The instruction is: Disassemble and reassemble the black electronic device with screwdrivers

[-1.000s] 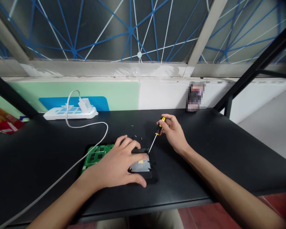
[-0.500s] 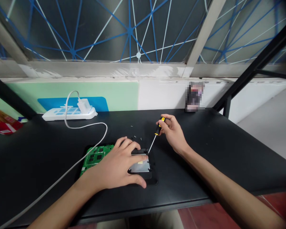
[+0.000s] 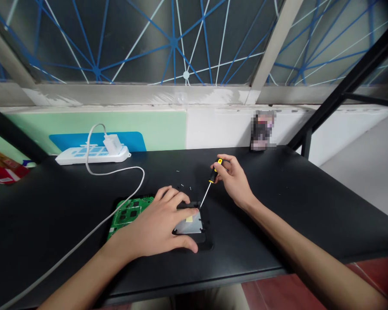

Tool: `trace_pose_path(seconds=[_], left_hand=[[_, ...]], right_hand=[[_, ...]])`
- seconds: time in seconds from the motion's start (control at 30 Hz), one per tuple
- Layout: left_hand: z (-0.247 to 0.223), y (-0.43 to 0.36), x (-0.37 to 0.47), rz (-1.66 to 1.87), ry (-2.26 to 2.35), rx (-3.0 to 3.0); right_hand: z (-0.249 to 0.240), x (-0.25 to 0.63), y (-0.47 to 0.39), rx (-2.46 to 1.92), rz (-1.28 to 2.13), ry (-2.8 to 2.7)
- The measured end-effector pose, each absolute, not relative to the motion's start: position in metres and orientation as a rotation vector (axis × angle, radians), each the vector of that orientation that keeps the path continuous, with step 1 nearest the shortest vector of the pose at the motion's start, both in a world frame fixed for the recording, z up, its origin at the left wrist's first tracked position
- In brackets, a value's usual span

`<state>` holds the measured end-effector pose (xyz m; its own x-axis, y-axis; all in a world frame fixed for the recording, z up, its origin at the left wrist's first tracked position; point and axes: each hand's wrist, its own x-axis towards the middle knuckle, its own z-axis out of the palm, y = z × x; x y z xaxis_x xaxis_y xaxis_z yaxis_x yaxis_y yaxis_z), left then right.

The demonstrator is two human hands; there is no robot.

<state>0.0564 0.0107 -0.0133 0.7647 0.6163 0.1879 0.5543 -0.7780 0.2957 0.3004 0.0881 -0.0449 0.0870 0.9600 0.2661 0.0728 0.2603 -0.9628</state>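
A black device housing (image 3: 208, 241) lies on the table, with a green circuit board (image 3: 124, 218) showing at its left. On its right part is a silver metal plate (image 3: 191, 226) bearing a small yellowish label. My left hand (image 3: 161, 224) is spread over the middle of the device, its index fingertip at the plate's upper right corner. My right hand (image 3: 234, 178) grips a black and yellow screwdriver (image 3: 215, 169). The slanted shaft reaches down to that same corner, beside my left index fingertip. Whether the tip sits in a screw cannot be made out.
Several small screws (image 3: 182, 185) lie on the black table (image 3: 265, 245) beyond the device. A white power strip (image 3: 93, 154) with a plugged-in charger (image 3: 112, 144) stands at the back left. Its white cable (image 3: 93, 228) runs across the board. A red packet (image 3: 6, 165) is far left.
The whole view has shifted very slightly. Both hands and the screwdriver keep nearly the same places on the device.
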Motion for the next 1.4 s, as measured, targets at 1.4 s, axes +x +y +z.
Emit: trace_pose_path(seconds=[1.4], left_hand=[[-0.01,0.0079,0.0603,0.384,0.893,2.684]], right_hand=[[-0.0404,0.2998,0.0834,-1.049,0.843,-1.342]])
